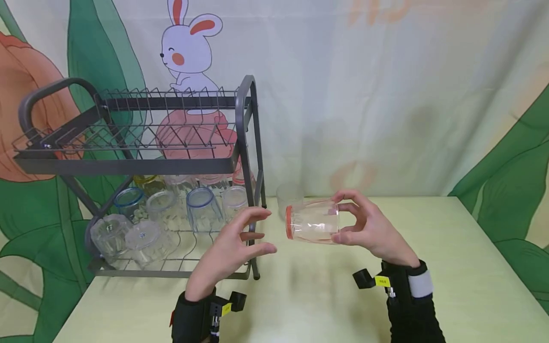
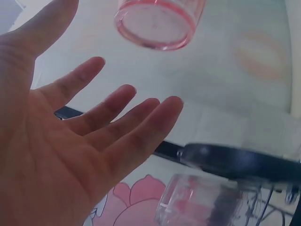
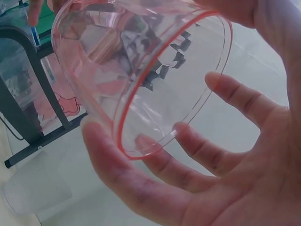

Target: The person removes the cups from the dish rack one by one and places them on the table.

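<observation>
My right hand (image 1: 376, 234) grips a clear drinking glass (image 1: 315, 220) around its rim, fingers on the far side and thumb at the near side. Tipped on its side above the table, the glass points its pinkish-red base to the left, toward my other hand. In the right wrist view, the fingertips (image 3: 221, 82) spread around the open mouth of the glass. My left hand (image 1: 225, 252) is held in the air with fingers apart and nothing between them; a gap separates it from the glass base (image 2: 155, 26).
A dark two-tier dish rack (image 1: 128, 166) stands at the left. Its lower shelf holds several glasses, among them a blue-tinted one (image 1: 203, 212) and an upturned clear one (image 1: 147, 240). A frosted clear glass (image 1: 286, 194) stands on the pale table (image 1: 429, 238) near the back curtain.
</observation>
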`<action>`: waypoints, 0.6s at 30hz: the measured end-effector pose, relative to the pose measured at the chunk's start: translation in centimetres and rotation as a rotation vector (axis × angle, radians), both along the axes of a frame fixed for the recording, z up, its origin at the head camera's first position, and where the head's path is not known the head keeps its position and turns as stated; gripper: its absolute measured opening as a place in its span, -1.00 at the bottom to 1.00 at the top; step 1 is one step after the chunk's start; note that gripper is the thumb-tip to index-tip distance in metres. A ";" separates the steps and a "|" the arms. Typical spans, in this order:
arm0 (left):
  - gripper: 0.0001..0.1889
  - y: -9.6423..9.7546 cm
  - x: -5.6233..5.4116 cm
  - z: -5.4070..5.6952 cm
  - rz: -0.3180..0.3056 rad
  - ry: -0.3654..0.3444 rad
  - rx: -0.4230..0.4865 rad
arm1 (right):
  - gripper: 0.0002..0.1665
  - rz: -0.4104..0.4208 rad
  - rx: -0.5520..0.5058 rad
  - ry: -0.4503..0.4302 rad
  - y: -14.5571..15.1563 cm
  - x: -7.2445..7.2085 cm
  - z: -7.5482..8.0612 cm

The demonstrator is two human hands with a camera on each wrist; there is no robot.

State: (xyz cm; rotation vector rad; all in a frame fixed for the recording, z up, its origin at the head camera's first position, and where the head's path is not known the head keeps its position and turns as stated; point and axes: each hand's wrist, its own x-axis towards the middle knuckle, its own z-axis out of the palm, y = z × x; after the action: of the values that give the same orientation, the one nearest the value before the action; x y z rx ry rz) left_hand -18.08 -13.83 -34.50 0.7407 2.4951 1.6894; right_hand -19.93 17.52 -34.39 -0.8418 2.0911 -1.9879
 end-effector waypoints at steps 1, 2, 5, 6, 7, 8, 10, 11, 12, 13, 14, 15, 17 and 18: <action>-0.28 -0.2 -0.1 0.1 0.004 -0.002 -0.012 | -0.24 -0.013 0.013 -0.003 0.2 -0.1 0.2; -0.28 -0.5 -0.2 0.2 0.012 -0.003 -0.025 | -0.23 -0.027 0.031 -0.002 0.3 -0.3 0.4; -0.31 -1.3 -0.4 0.2 0.029 -0.008 -0.051 | -0.23 -0.077 0.117 0.016 0.6 -0.7 1.0; -0.31 -1.5 -0.4 0.1 0.035 -0.007 -0.062 | -0.22 -0.095 0.155 0.023 0.6 -0.9 1.1; -0.32 -1.7 -0.3 0.1 0.044 -0.003 -0.076 | -0.22 -0.114 0.197 0.031 0.7 -1.0 1.3; -0.32 -1.8 -0.2 0.0 0.055 0.006 -0.096 | -0.23 -0.136 0.240 0.044 0.8 -1.2 1.4; -0.34 -2.1 -0.1 -0.1 0.067 0.031 -0.142 | -0.25 -0.173 0.323 0.064 1.0 -1.6 1.6; -0.35 -2.3 -0.1 -0.2 0.076 0.050 -0.170 | -0.25 -0.186 0.355 0.068 1.1 -1.8 1.8; -0.37 -2.4 0.0 -0.3 0.083 0.071 -0.200 | -0.26 -0.198 0.387 0.075 1.3 -2.0 1.9; -0.39 -2.6 0.0 -0.5 0.088 0.091 -0.228 | -0.26 -0.206 0.414 0.083 1.4 -2.2 2.0; -0.40 -2.8 0.0 -0.6 0.094 0.112 -0.258 | -0.27 -0.211 0.436 0.092 1.5 -2.5 2.1; -0.42 -3.0 0.0 -0.7 0.100 0.135 -0.286 | -0.27 -0.214 0.454 0.097 1.6 -2.7 2.2; -0.45 -3.5 0.0 -0.8 0.116 0.188 -0.352 | -0.25 -0.212 0.480 0.105 1.8 -3.3 2.3; -0.45 -3.7 0.0 -0.8 0.123 0.217 -0.382 | -0.25 -0.211 0.495 0.111 1.9 -3.6 2.3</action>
State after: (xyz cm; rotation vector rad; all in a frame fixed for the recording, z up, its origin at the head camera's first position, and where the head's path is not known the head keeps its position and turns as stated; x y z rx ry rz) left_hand -18.12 -17.55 -35.33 0.7765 2.9417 1.1517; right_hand -23.51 19.43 -32.04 -0.6682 2.6626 -1.4127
